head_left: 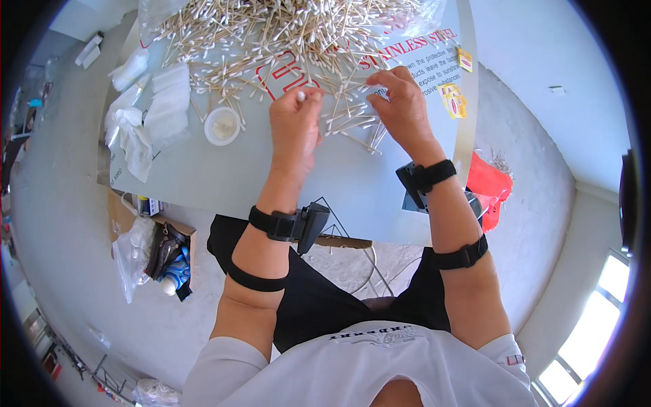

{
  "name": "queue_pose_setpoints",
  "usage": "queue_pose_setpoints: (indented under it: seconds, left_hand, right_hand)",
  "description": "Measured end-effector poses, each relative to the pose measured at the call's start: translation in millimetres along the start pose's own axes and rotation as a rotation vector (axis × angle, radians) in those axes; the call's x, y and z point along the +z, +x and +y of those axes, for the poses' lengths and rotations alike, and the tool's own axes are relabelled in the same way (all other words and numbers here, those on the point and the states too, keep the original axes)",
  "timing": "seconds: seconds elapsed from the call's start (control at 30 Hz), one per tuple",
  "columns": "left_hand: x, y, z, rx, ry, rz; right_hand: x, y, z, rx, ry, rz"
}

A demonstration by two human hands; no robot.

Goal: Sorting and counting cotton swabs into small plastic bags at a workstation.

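Observation:
A large heap of cotton swabs (264,27) with wooden sticks covers the far part of the table, and loose ones spread toward me. My left hand (296,125) is closed around cotton swabs; one white tip (301,96) shows at the top of the fist. How many it holds is hidden. Just right of it, my right hand (401,108) hovers over scattered swabs (352,119), its thumb and index finger apart with no swab visibly gripped. A small round white tub (222,127) with pale contents stands left of my left hand.
Stacked clear plastic bags (168,102) lie at the table's left. Yellow printed packets (453,100) lie near the right edge. Below the table stand an open cardboard box (186,237) with assorted items at left and a red bag (489,190) at right.

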State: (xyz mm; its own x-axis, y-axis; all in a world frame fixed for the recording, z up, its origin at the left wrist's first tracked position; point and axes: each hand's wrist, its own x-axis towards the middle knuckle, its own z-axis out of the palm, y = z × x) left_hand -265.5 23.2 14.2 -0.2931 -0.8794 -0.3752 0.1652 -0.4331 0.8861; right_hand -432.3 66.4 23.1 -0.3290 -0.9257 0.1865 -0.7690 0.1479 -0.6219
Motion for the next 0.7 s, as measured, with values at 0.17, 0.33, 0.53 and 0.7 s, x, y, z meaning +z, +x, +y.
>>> queue_pose_setpoints:
  seconds: [0.17,0.33,0.53,0.7]
  left_hand:
    - [-9.3,1.3,7.6,-0.068,-0.227,0.092]
    - [-11.1,2.0,5.4,-0.075,-0.410,0.147]
    - [-9.5,3.5,3.5,-0.074,-0.441,0.088]
    - [-9.6,2.3,3.8,-0.066,-0.464,0.098]
  right_hand:
    - [1.7,-17.0,8.7,-0.028,-0.039,-0.089]
    - [-0.3,-19.2,-4.8,0.107,0.095,0.001]
    - [14.9,23.9,7.5,-0.036,-0.054,0.001]
    - [9.9,15.5,12.2,-0.023,-0.051,-0.124]
